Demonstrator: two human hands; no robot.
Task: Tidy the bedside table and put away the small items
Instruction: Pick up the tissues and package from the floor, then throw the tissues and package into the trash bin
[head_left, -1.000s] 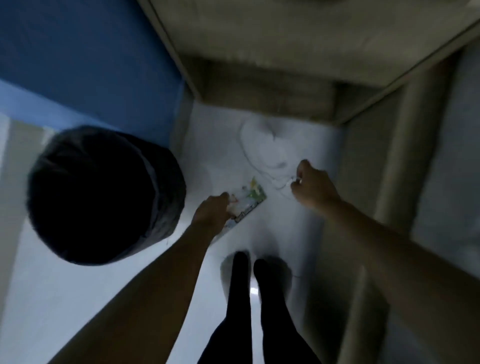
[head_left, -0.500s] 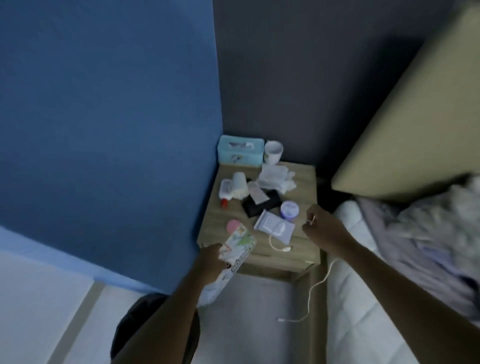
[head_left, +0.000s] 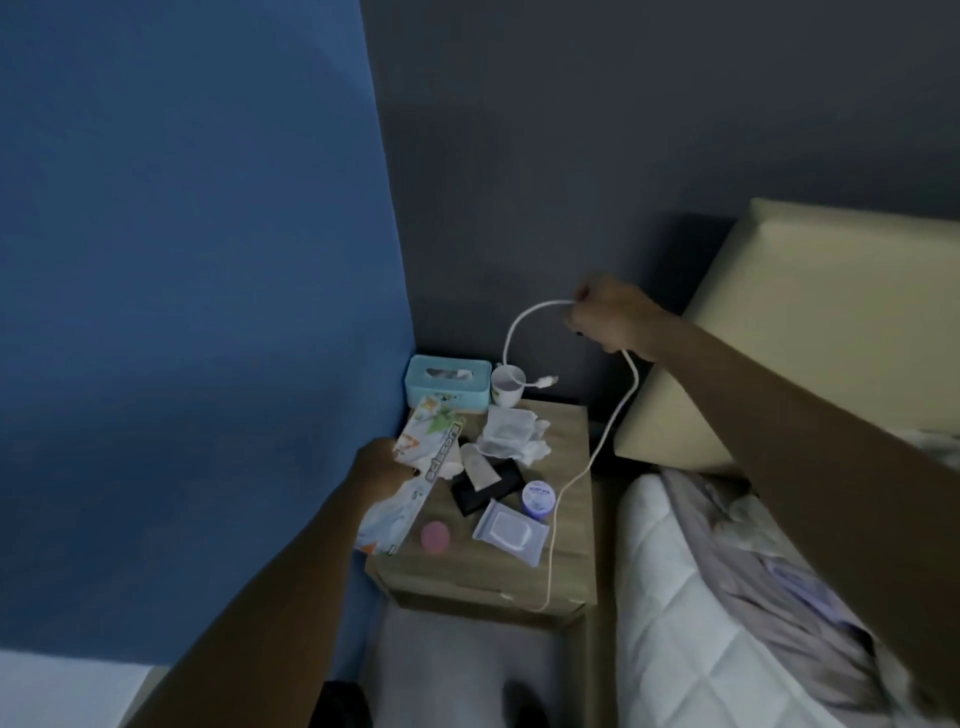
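Bed (head_left: 691, 613): right of the desk, mattress edge just beside it.
Desk (head_left: 569, 551): wooden, set in the wall corner, cluttered.
Left grip (head_left: 379, 467): curled round a printed packet (head_left: 423, 457) over the desk's left edge.
Right grip (head_left: 613, 319): above the back right corner, pinching a white cable (head_left: 590, 465); the cable trails down past the front edge.
Tissue box (head_left: 448, 382): back left corner, cup (head_left: 506, 387) beside it.
Wipes pack (head_left: 510, 530): near the front edge.

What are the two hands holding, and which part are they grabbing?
The right hand pinches the white cable partway along its length. The left hand grips the colourful packet by its left edge, near the middle.
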